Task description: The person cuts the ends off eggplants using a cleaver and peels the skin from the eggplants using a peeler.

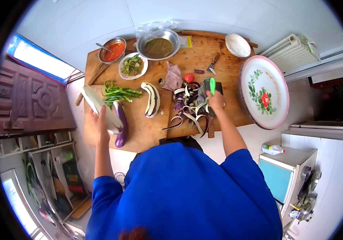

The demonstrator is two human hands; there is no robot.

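My left hand [99, 119] is closed on a long pale peeled vegetable [100, 107] at the left of the wooden board. Just right of it, partly covered, lies a purple eggplant [122, 128]. A striped, partly peeled eggplant [152, 100] rests mid-board. My right hand [215, 99] grips a green-handled tool [212, 85], whose working end is hard to make out, over a dark item at the right. Beside that hand spreads a heap of purple and white peelings [188, 105]. Green peppers [119, 93] lie above my left hand.
Along the back stand a bowl of red sauce [114, 51], a plate of cut greens [133, 66], a metal bowl of brownish liquid [158, 47] and a white bowl [238, 45]. A knife [213, 64], a tomato [188, 77] and a cloth [173, 78] lie nearer. A large floral tray [264, 93] stands right.
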